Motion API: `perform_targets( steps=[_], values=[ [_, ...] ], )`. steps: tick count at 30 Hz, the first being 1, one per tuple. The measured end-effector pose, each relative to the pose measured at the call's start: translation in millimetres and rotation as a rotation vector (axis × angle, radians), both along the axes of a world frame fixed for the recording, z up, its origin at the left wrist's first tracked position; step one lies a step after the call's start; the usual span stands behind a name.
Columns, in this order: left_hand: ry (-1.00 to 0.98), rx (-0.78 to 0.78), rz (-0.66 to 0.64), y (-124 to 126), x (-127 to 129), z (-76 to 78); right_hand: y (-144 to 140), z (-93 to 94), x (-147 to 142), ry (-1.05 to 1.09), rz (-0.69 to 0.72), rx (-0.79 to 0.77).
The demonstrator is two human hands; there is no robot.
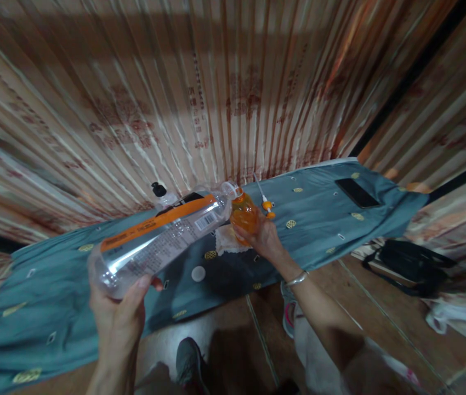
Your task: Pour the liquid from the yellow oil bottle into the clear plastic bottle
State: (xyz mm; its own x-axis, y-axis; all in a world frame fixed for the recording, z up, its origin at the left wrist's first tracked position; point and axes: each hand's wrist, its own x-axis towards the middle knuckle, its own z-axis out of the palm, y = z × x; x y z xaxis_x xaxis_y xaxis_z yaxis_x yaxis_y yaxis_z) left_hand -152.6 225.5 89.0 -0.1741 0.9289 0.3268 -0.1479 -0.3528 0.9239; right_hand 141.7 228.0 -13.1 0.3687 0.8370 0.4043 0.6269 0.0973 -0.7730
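Observation:
My left hand (pixel 120 312) is wrapped round the base of a large clear plastic bottle (pixel 163 236) with an orange-and-white label. The bottle lies tilted, its mouth toward the right and higher than its base. In my right hand (pixel 260 236) is a smaller orange bottle (pixel 244 216), its neck against the large bottle's mouth. Just beyond that hand, an orange pump head (pixel 268 207) with a clear tube rests on the cloth. A white cap (pixel 198 274) lies nearer to me. Under the orange bottle is a pale lacy cloth (pixel 231 242).
A teal patterned cloth (pixel 299 241) covers the long narrow table. A black phone (pixel 357 193) lies toward the right end. Behind the large bottle stands a black-topped bottle (pixel 159 190). A pleated curtain (pixel 216 99) hangs at the back; a black bag (pixel 411 266) sits at the right.

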Motion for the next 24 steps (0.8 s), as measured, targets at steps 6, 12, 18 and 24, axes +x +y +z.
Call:
perform_targets(
  steps=[6, 12, 18, 24],
  values=[
    [0.011, 0.005, -0.015, -1.8, -1.0, -0.2, 0.3, 0.6, 0.3, -0.01, -0.003, 0.0],
    [0.009, 0.019, -0.006, 0.5, -2.8, -4.3, 1.6, -0.7, 0.6, -0.022, -0.002, 0.008],
    [-0.005, 0.032, -0.005, 1.1, -1.8, -4.6, 0.5, 1.4, 0.2, -0.019, -0.004, 0.002],
    [-0.004, 0.013, -0.011, 0.6, -3.5, -2.5, 0.3, 2.5, -0.6, -0.014, -0.005, 0.008]
  ],
)
